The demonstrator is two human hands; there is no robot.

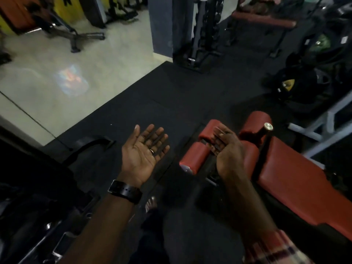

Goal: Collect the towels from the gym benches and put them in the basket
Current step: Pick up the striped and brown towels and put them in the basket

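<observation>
My left hand [144,153] is held out palm up over the black rubber floor, fingers straight, holding nothing; a black watch sits on its wrist. My right hand [228,149] hovers over the foot rollers of a red padded bench [297,180], fingers relaxed and empty. A second red bench [264,20] stands at the far back right with something pinkish and blurred behind it. No towel or basket shows clearly.
A dumbbell rack [202,33] stands by a dark pillar ahead. Black bags [297,86] lie on the floor at right beside a white frame [323,121]. Dark machines fill the lower left. Pale tiled floor [57,77] spreads to the upper left.
</observation>
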